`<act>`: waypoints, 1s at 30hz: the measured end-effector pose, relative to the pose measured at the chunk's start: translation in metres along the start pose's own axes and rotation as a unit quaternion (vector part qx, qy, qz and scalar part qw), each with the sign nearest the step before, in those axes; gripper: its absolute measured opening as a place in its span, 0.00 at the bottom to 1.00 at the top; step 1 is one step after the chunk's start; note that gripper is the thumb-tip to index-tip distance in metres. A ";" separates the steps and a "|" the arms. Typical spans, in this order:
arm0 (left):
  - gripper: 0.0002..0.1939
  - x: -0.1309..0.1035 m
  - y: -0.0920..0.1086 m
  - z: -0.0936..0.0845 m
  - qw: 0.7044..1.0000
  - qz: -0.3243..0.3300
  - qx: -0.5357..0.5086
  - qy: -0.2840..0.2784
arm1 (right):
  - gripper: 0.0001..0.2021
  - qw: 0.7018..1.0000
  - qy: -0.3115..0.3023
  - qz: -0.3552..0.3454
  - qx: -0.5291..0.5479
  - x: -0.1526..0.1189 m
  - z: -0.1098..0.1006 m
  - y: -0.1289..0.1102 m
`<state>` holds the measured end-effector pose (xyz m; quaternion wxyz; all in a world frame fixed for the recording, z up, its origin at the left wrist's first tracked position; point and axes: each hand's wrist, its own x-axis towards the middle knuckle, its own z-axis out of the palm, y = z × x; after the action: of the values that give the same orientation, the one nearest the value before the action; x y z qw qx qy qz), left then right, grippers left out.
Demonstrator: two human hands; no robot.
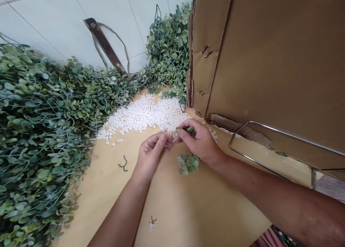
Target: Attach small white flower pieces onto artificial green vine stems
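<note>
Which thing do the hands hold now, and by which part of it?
The right hand holds a green sprig beside its leaves; the exact spot is hidden. What the left hand pinches, if anything, is too small to tell.

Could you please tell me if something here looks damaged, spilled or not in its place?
The cardboard looks damaged: its lower edge is torn and ragged. Many small white pieces lie loose, some apart from the heap, perhaps spilled. A forked green stem lies alone on the brown surface.
</note>
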<state>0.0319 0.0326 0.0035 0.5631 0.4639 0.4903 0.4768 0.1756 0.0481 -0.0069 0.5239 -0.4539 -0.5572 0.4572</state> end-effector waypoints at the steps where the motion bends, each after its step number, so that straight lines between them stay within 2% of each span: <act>1: 0.18 -0.003 0.003 -0.001 1.000 0.006 0.016 -0.025 | 0.05 1.000 0.009 -0.002 0.006 0.001 -0.002 -0.002; 5: 0.19 -0.017 0.013 0.006 0.985 0.064 0.117 -0.110 | 0.04 0.995 0.082 -0.045 -0.037 0.006 -0.010 -0.008; 9: 0.11 -0.026 0.011 0.021 0.951 0.177 0.231 -0.102 | 0.04 0.984 0.129 -0.089 -0.087 0.006 -0.017 -0.013; 11: 0.06 -0.025 0.008 0.024 0.943 0.193 0.257 -0.088 | 0.04 0.979 0.141 -0.104 -0.105 0.006 -0.019 -0.014; 16: 0.10 -0.023 0.010 0.015 0.958 0.140 0.238 -0.075 | 0.05 0.972 0.146 -0.127 -0.131 0.005 -0.022 -0.017; 20: 0.15 -0.028 0.012 0.015 0.943 0.173 0.268 -0.096 | 0.06 0.965 0.157 -0.146 -0.153 0.005 -0.024 -0.017; 24: 0.10 -0.030 0.005 0.024 0.930 0.174 0.322 -0.036 | 0.05 0.962 0.155 -0.157 -0.161 0.004 -0.024 -0.020; 27: 0.07 -0.026 0.002 0.025 0.953 0.121 0.276 -0.007 | 0.04 0.975 0.139 -0.123 -0.118 0.004 -0.025 -0.022; 30: 0.12 -0.021 0.000 0.021 0.979 0.049 0.197 -0.017 | 0.05 0.986 0.143 -0.076 -0.048 0.005 -0.027 -0.022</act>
<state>0.0516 0.0108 0.0081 0.4447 0.5977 0.5415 0.3896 0.2017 0.0506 0.0167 0.6092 -0.4953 -0.5309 0.3189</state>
